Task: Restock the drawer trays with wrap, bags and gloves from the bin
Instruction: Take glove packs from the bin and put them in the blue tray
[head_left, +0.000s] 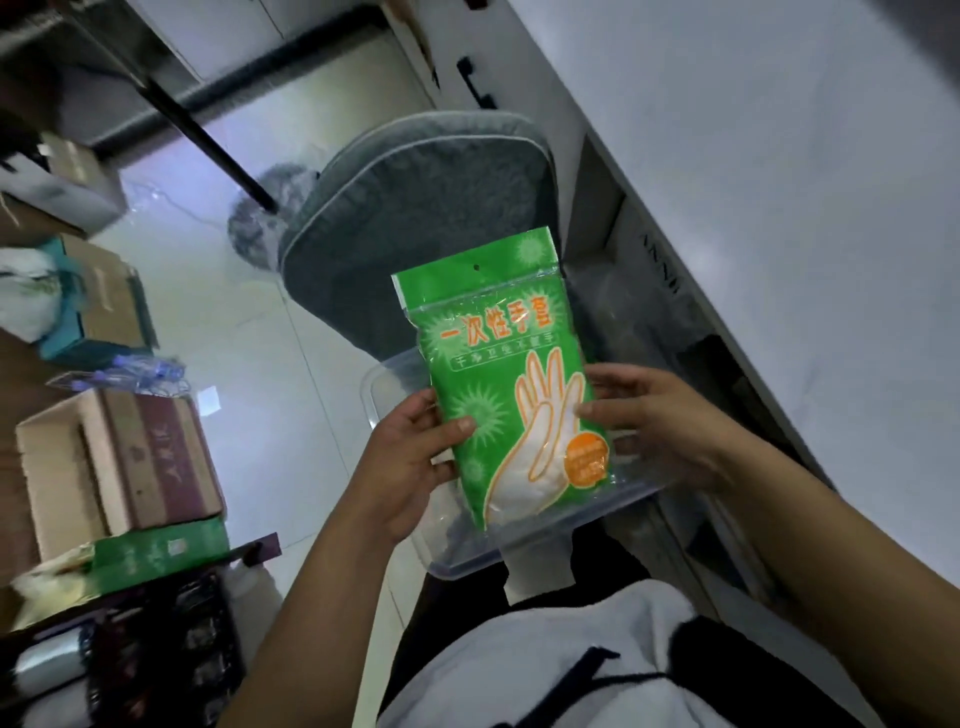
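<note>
The main risk now is that the glove packet (498, 374) slips. Its cover is smooth, shiny plastic, and both hands take it only by the lower half, so the tall upper part stands free above the bin (540, 551) and may bend or swing when it is carried to the side. If one hand lets go too early, I think the packet could twist out of the other hand and fall back into the bin or on the floor beside it. A second risk is the drawer (675, 332), which is open just to the right of the bin. It is dark inside and I cannot see its trays well, so the packet could be put in a wrong tray, or stand too high for the drawer to close.

The left hand (410, 457) grips the left edge of the packet, with the thumb on the front and the fingers behind. The right hand (654, 421) pinches the right edge, fingertips on the front. The packet is held upright and a little tilted, directly over the bin, apart from its bottom.

The packet is flat and green, with orange characters, a drawing of a white hand and a small hanging hole at the top. The bin is clear plastic and rests on a grey cushion (415, 218).
</note>
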